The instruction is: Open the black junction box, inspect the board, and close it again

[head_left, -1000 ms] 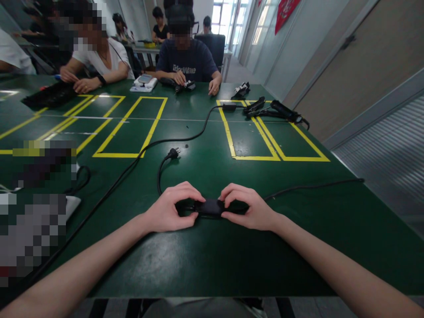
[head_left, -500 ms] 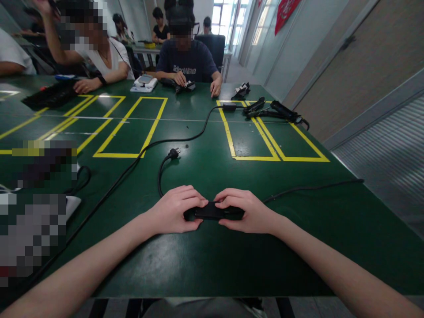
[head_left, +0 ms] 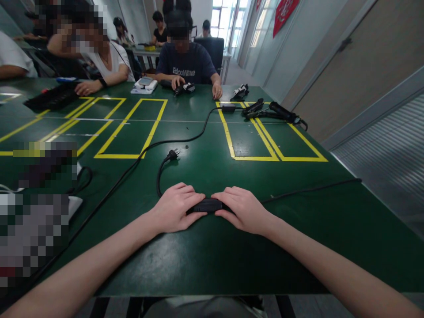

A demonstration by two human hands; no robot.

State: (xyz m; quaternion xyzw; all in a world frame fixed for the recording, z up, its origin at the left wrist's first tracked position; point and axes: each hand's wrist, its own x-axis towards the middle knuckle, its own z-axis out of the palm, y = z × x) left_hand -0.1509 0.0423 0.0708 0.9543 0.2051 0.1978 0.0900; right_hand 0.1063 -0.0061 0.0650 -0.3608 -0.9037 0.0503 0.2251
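Observation:
A small black power adapter (head_left: 208, 205) is held level just over the green table, near its front edge. My left hand (head_left: 179, 207) grips its left end, fingers on top and thumb below. At the other end my right hand (head_left: 243, 209) pinches it the same way. A black cord with a plug (head_left: 172, 154) curves out beyond my left hand, its prongs pointing right. From behind my right hand another black cord (head_left: 311, 188) runs off toward the right table edge. Both ends of the adapter are partly covered by my fingers.
A long black cable (head_left: 159, 142) crosses the table to an inline box (head_left: 228, 107) and black tool-like parts (head_left: 278, 111). Yellow tape rectangles (head_left: 121, 156) mark the surface. Blurred-out items lie at left. Co-workers sit across, near a black tray (head_left: 51, 96) and a white device (head_left: 144, 85).
The adapter has rolled a little in my fingers, showing a different face. My fingers have closed up around its ends. Across the table, a co-worker's raised arm has come down toward the head.

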